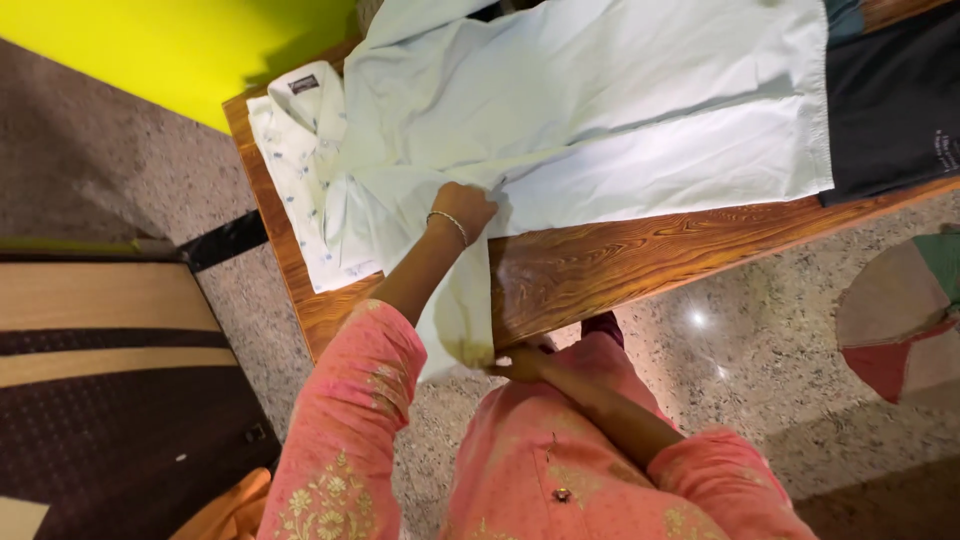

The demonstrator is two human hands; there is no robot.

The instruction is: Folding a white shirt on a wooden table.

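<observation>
A pale, almost white shirt lies spread flat on a wooden table. One of its sleeves hangs over the table's near edge. My left hand, with a thin bangle on the wrist, presses down with curled fingers on the shirt where this sleeve meets the body. My right hand is below the table edge and pinches the cuff end of the hanging sleeve. Both my arms are in pink embroidered sleeves.
A folded white shirt with small blue marks lies at the table's left end, partly under the pale shirt. A dark garment lies at the right end. Speckled stone floor surrounds the table, with a round multicoloured mat at right and a brown striped surface at left.
</observation>
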